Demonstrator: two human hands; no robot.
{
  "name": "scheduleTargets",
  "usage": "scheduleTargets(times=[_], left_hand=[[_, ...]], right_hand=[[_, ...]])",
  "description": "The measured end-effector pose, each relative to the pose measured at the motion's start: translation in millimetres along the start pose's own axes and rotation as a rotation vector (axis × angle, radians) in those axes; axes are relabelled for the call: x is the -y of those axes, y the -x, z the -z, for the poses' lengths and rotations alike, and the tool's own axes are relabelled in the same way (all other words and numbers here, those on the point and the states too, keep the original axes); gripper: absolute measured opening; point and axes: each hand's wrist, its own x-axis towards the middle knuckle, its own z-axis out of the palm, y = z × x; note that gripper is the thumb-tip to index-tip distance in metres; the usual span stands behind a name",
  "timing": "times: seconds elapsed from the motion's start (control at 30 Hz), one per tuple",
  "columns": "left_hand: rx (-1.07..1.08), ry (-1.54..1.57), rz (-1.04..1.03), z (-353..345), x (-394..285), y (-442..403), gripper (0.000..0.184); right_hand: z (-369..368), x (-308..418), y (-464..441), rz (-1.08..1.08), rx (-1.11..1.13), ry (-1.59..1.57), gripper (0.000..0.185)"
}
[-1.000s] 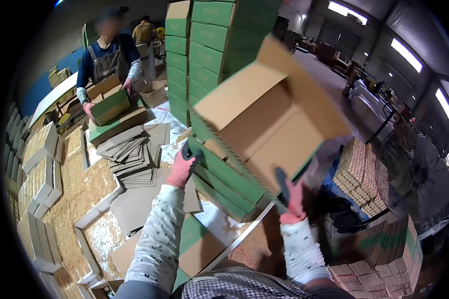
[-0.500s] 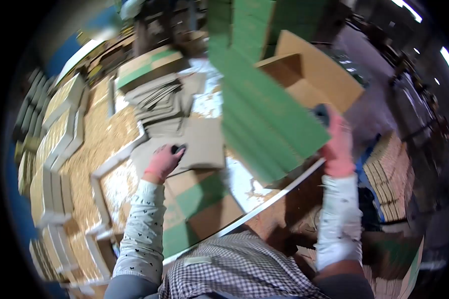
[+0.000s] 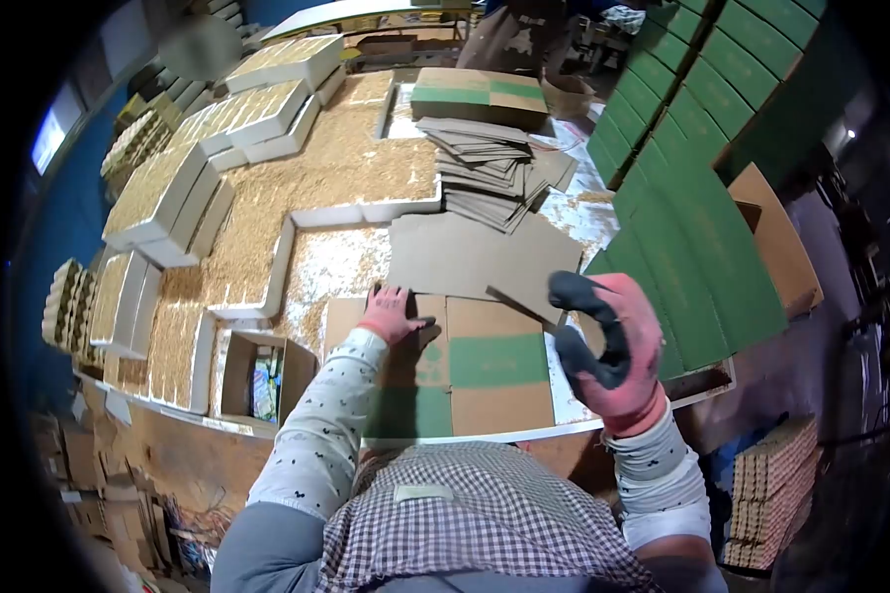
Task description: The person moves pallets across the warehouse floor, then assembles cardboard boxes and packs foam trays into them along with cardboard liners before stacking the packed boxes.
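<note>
A cardboard box with a green band (image 3: 499,361) lies against the table's front edge, before my body. My left hand (image 3: 391,314), in a pink glove with dark fingertips, rests spread on the box's far left part. My right hand (image 3: 618,356), in the same kind of glove, is raised beside the box's right end. Its thumb and fingers curve apart, with nothing visible between them. Beyond the box lies a flat grey cardboard sheet (image 3: 465,259), and behind it a loose pile of grey sheets (image 3: 485,168).
Green cartons (image 3: 697,252) stand at the right, beside an open brown carton (image 3: 776,242). White trays (image 3: 163,203) with sawdust-like filling line the left. Another green-banded box (image 3: 480,96) sits farther back. A small open box (image 3: 297,381) stands near the front edge. A person (image 3: 509,40) stands beyond the table.
My left hand has moved from the grey sheet onto the banded box. My right hand has left the green cartons and come nearer the box. My view has turned left.
</note>
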Motion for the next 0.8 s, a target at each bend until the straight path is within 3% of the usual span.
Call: scheduleTargets(times=[0.07, 0.17, 0.3, 0.37, 0.43, 0.47, 0.57, 0.63, 0.67, 0.7, 0.73, 0.77, 0.8], left_hand=[[-0.053, 0.009, -0.023, 30, -1, 4, 0.072], [-0.17, 0.081, -0.047, 103, -14, 19, 0.062], [-0.602, -0.017, -0.264, 223, -43, 87, 0.054], [-0.575, 0.009, -0.252, 195, -47, 96, 0.051], [-0.697, 0.023, -0.264, 168, -44, 121, 0.048], [-0.714, 0.067, -0.295, 145, -32, 133, 0.042], [-0.569, 0.122, -0.459, 158, -41, 185, 0.033], [-0.371, 0.112, -0.819, 187, -51, 207, 0.034], [-0.188, 0.258, -0.734, 207, -47, 211, 0.035], [-0.007, 0.403, -0.644, 223, -34, 208, 0.036], [-0.157, 0.43, -0.574, 222, -15, 197, 0.042], [-0.46, 0.37, -0.288, 234, -14, 189, 0.053], [-0.654, -0.166, 0.044, 206, -2, 167, 0.066]], right_hand=[[-8, 6, -8, 0.078, 0.123, 0.075, 0.053], [-8, 3, -13, -0.036, 0.267, 0.181, 0.053], [-30, -16, -22, 0.015, 0.314, 0.63, 0.061], [-54, -44, -13, 0.028, 0.637, 0.651, 0.059], [-59, -76, -19, -0.405, 1.015, 0.24, 0.059], [-61, -71, -31, -0.265, 0.968, 0.505, 0.059], [-72, -69, -79, -0.271, 0.839, 0.735, 0.057], [-99, -74, -99, -0.24, 0.629, 0.524, 0.059], [-126, -78, -88, -0.195, 0.631, 0.53, 0.062], [-136, -45, -92, -0.277, 0.855, 0.582, 0.065], [-145, -41, -87, -0.149, 0.735, 0.653, 0.065], [-149, -41, -84, -0.018, 0.606, 0.718, 0.065], [-141, -40, -79, 0.154, 0.535, 0.683, 0.068]])
